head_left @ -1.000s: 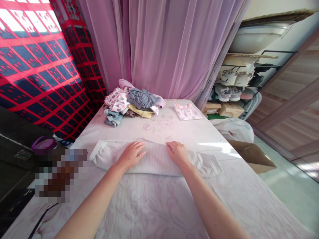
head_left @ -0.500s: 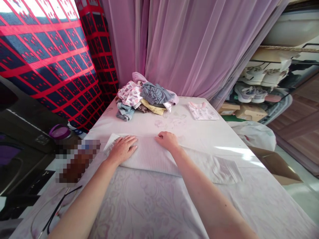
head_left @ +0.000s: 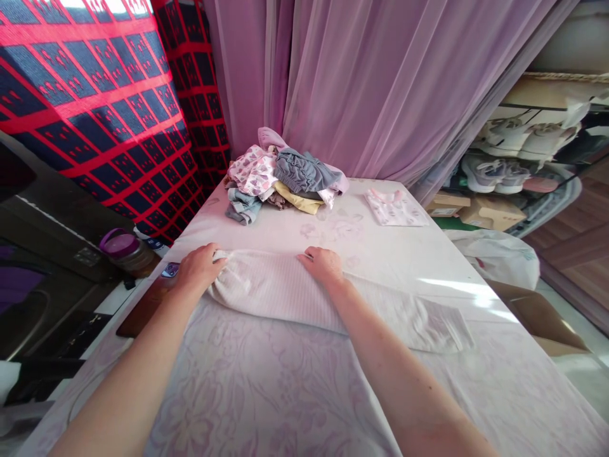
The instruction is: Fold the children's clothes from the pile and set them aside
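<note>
White ribbed pants (head_left: 280, 285) lie folded lengthwise across the table, with the gathered waist end at the left and the cuff at the right. My left hand (head_left: 200, 263) is closed on the upper corner of the waist end, which is slightly raised and bunched. At the middle of the far edge, my right hand (head_left: 323, 263) has its fingers curled on the fabric. My right forearm covers part of the leg.
A heap of clothes (head_left: 285, 178) stands at the back of the table. A folded pink-trimmed shirt (head_left: 397, 208) lies at the back right. By my left forearm is a brown phone (head_left: 143, 304). Beyond the right edge sit an open cardboard box (head_left: 537, 317) and shoes (head_left: 495, 171).
My left hand has gone from lying flat on the pants to gripping their waist end, further left. That end is now drawn up and bunched. My right hand has stayed at the far edge.
</note>
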The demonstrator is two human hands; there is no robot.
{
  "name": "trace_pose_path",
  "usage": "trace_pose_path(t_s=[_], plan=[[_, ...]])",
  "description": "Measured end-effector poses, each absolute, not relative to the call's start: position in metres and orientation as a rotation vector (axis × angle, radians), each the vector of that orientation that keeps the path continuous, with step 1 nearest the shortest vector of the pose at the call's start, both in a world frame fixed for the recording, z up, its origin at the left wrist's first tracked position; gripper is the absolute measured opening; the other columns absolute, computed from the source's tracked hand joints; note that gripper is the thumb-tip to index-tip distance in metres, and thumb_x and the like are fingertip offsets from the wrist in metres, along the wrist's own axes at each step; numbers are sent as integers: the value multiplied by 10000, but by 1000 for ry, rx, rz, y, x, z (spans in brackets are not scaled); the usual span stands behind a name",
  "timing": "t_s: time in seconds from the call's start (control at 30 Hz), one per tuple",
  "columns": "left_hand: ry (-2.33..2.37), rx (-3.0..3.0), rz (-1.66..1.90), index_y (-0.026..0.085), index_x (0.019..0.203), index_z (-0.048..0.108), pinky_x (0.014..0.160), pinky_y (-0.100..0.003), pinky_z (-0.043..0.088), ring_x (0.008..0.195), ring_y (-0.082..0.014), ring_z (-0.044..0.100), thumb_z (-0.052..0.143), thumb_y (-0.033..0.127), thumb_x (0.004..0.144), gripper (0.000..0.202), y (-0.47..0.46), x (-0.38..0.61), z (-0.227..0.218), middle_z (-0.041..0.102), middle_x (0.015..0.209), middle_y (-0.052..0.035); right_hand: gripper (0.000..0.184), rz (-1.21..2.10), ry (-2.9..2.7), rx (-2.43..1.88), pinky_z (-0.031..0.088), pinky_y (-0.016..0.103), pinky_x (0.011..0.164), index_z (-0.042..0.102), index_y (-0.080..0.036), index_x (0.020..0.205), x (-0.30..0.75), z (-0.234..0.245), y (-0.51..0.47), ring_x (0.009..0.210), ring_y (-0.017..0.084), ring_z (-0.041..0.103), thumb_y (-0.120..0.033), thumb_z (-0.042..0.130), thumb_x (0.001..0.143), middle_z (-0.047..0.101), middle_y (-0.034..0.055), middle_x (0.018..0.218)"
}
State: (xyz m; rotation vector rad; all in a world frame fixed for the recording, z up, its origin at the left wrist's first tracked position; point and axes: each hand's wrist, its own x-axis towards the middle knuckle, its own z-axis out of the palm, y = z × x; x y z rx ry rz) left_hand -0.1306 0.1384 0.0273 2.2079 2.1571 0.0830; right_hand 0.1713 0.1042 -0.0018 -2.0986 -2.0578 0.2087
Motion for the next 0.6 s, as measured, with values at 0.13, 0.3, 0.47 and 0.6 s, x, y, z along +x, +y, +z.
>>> trace_pose_path(t_s=[0.13, 0.3, 0.47, 0.6], plan=[[2202, 2141, 276, 234, 1184, 568, 811, -369, 488, 1043, -290, 637, 443, 377, 911, 333, 139, -124, 31, 653, 1167, -95, 390, 123, -2011, -2157, 403, 276, 693, 684, -229, 988, 169, 3, 105, 879, 210, 668, -504, 408, 990, 737, 63, 998], [2197, 2171, 184, 220, 1228, 563, 840, -377, 485, 1037, -292, 637, 443, 351, 922, 354, 141, -116, 27, 633, 1175, -117, 411, 119, -2017, -2263, 427, 287, 699, 669, -219, 1037, 166, 1, 106, 888, 228, 683, -513, 385, 997, 737, 84, 1008], [2161, 2218, 110, 240, 1285, 548, 831, -404, 489, 1057, -314, 630, 410, 373, 938, 396, 145, -117, 28, 604, 1244, -118, 433, 113, -2055, -2281, 445, 297, 721, 664, -213, 1056, 168, 3, 109, 887, 240, 690, -520, 365, 999, 743, 97, 949], [2148, 2239, 97, 251, 1296, 548, 828, -403, 489, 1060, -313, 627, 400, 393, 941, 410, 146, -119, 27, 597, 1262, -119, 454, 86, -2047, -2287, 451, 296, 742, 664, -219, 1071, 171, 5, 112, 895, 237, 690, -534, 344, 1001, 742, 99, 964]])
